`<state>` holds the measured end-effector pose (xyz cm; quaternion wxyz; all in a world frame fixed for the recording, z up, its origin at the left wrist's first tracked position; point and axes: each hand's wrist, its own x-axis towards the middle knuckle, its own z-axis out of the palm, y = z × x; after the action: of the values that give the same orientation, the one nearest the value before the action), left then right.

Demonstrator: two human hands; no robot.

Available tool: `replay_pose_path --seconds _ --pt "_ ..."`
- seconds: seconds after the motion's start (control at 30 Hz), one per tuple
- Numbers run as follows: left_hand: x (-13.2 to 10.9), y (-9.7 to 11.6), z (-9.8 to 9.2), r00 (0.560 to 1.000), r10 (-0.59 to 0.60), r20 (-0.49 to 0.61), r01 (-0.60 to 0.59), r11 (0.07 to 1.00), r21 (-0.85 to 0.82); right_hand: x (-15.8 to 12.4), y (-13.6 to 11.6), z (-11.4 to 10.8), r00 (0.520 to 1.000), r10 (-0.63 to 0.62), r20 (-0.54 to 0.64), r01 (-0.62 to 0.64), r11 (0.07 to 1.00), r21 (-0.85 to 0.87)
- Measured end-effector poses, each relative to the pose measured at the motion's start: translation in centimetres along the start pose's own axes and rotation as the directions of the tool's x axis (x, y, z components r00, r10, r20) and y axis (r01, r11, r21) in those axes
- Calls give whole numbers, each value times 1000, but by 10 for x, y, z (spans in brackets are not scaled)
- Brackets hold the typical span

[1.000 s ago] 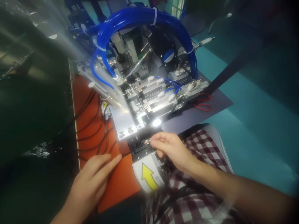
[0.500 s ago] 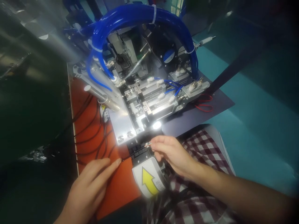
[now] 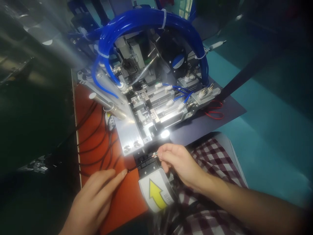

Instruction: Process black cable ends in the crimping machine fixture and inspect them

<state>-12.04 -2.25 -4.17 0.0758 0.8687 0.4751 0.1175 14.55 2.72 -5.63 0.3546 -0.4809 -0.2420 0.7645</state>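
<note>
Observed black cable (image 3: 134,168) at lower centre of frame, pinched by its bright end in right hand (image 3: 178,160) and meeting index fingertip of left hand (image 3: 96,191) at lower left, with left grip undeterminable.

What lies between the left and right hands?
In the head view, a thin black cable stretches from the left hand to the right hand, just beyond the yellow-arrow label.
</note>
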Motion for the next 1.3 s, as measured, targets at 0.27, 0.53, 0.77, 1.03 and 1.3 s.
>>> replay_pose_path --seconds 0.27,0.53,0.77,1.03,1.3 --pt "-1 -4 3 1000 5 -22 -5 1000 9 0 -2 -5 998 48 42 -46 998 -46" --pt "-2 -2 3 1000 18 -2 -18 1000 -3 4 -4 2 1000 -8 -24 6 995 -101" --pt "2 -2 6 995 73 -71 -71 997 18 -1 -9 -1 994 96 -59 -101 990 -94" --pt "3 -2 7 987 92 -128 -97 995 -33 -48 22 -64 982 -86 -170 52 980 -194" --pt "37 -4 0 971 -1 -238 -11 999 -48 -77 81 -101 978 82 -191 -154 903 -401"
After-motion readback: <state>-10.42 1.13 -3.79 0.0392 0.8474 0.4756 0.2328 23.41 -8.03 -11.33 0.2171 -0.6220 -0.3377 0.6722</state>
